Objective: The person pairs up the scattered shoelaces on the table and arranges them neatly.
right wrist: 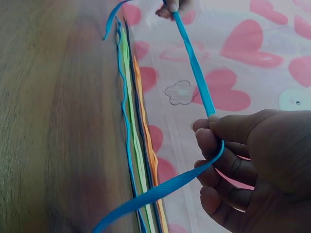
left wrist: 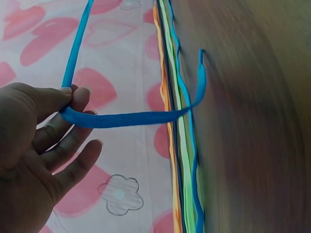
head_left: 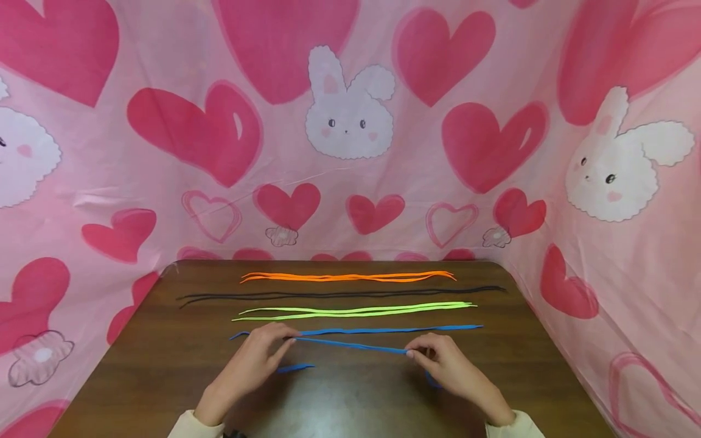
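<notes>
Between my two hands a blue shoelace is stretched above the table. My left hand pinches it between thumb and forefinger, and a loose end hangs past the fingers. On the other side my right hand pinches the same lace with thumb and fingertips; its free tail droops below that hand. A second blue shoelace lies on the table just beyond, running left to right.
Farther back on the brown wooden table lie lime-green shoelaces, black shoelaces and orange shoelaces, in roughly parallel rows. A pink curtain with hearts and rabbits surrounds the table's back and sides.
</notes>
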A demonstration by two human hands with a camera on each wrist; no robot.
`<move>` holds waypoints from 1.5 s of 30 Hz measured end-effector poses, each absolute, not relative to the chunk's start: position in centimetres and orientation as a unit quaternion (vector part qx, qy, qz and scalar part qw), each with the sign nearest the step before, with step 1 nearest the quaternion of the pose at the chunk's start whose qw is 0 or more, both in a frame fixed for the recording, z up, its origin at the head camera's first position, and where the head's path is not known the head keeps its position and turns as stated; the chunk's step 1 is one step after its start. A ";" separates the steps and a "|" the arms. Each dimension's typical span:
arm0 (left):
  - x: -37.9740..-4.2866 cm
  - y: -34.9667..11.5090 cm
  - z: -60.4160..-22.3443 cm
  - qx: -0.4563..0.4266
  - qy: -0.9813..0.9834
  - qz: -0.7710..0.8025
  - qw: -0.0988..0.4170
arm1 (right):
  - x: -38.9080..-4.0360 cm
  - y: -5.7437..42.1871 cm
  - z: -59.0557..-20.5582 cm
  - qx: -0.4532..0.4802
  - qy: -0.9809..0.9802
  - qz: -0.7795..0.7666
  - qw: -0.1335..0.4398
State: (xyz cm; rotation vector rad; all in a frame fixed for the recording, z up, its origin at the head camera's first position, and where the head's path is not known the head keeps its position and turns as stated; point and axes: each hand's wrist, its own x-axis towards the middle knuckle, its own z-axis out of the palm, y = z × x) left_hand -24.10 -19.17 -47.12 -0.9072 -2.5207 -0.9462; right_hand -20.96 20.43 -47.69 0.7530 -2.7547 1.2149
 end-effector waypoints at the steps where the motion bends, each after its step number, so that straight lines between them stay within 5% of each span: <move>1: -24.1 -19.4 -47.1 -0.315 -0.877 -0.331 0.148 | -21.0 20.5 -47.7 0.243 -0.887 0.392 0.021; 9: -24.1 -20.7 -47.1 -0.299 -0.882 -0.343 0.118 | -21.0 21.4 -47.8 0.234 -0.892 0.385 0.018; 25: -24.6 -23.9 -47.9 -0.275 -0.896 -0.284 0.201 | -20.9 25.3 -47.8 0.187 -0.912 0.364 0.032; 37: -25.0 -25.9 -47.8 -0.248 -0.914 -0.270 0.173 | -20.5 27.6 -48.1 0.176 -0.918 0.351 0.048; 45: -25.4 -27.3 -48.4 -0.240 -0.915 -0.251 0.205 | -20.7 29.4 -48.2 0.163 -0.925 0.336 0.065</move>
